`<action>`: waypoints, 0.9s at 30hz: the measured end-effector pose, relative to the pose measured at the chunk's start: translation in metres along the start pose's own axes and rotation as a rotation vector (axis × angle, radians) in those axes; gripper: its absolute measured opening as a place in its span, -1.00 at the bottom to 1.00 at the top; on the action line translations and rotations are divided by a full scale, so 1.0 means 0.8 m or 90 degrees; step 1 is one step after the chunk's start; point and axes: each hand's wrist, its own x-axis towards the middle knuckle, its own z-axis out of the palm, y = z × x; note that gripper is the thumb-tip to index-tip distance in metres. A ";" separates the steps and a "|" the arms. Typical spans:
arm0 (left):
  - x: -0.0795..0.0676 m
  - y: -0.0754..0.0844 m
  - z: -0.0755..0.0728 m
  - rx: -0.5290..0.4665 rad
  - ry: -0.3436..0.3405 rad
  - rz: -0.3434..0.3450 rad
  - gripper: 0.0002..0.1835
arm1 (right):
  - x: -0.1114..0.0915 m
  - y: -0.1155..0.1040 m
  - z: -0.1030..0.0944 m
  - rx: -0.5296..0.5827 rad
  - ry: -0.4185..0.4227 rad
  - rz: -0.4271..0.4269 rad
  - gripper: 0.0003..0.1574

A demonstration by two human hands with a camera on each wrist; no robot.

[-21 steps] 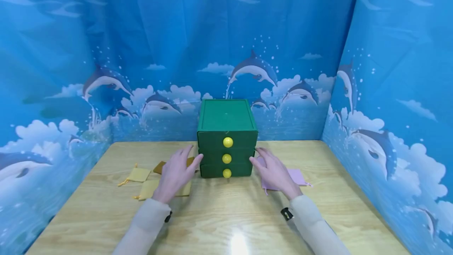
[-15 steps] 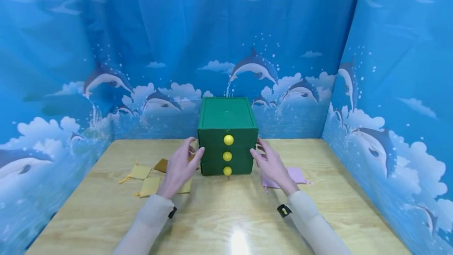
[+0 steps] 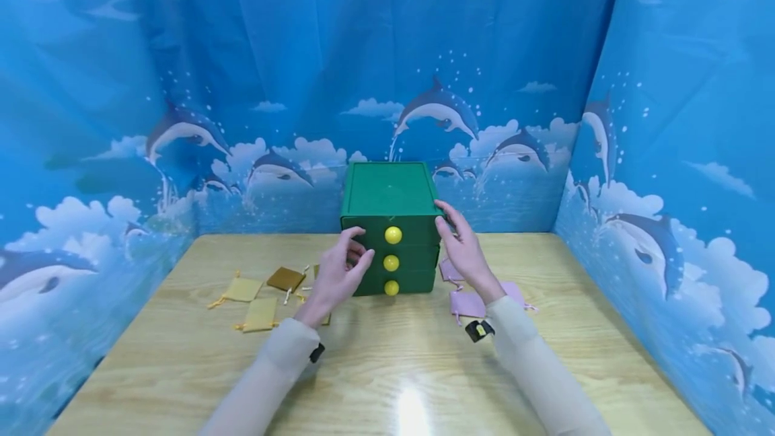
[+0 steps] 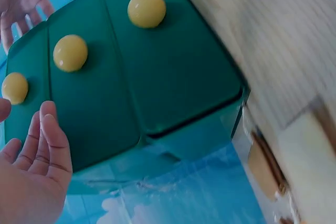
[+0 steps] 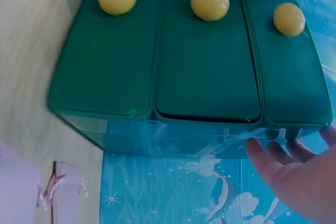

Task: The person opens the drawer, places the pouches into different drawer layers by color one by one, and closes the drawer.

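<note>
A green drawer cabinet (image 3: 390, 187) with three drawers, each with a round yellow knob, stands at the back middle of the table. My left hand (image 3: 336, 271) is in front of its left side, fingers loosely bent, with thumb and forefinger left of the top knob (image 3: 393, 235). In the left wrist view that hand (image 4: 44, 166) holds nothing. My right hand (image 3: 465, 251) is at the cabinet's upper right front corner. Seen from the right wrist, the right hand's fingers (image 5: 265, 161) lie along the cabinet's side wall near the top drawer.
On the left of the wooden table (image 3: 363, 369) lie yellow drawstring pouches (image 3: 262, 315) and a brown pouch (image 3: 286, 278); my left hand partly covers others. Several purple pouches (image 3: 467, 303) lie at the right, beneath my right arm. A blue dolphin-print curtain (image 3: 272, 52) closes off the back and sides.
My left hand has moved from the cabinet's left side rightward across its front toward the top knob. My right hand has risen from the lower right side to the upper right corner.
</note>
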 end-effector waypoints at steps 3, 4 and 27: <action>0.001 -0.002 0.009 -0.024 0.000 0.003 -0.63 | 0.007 0.000 -0.003 0.010 0.013 -0.009 -0.46; 0.002 -0.002 0.012 -0.032 0.003 0.004 -0.64 | 0.010 0.000 -0.004 0.015 0.017 -0.008 -0.46; 0.019 0.021 0.027 -0.095 -0.025 0.050 -0.64 | 0.049 -0.015 -0.024 0.139 -0.098 0.207 -0.45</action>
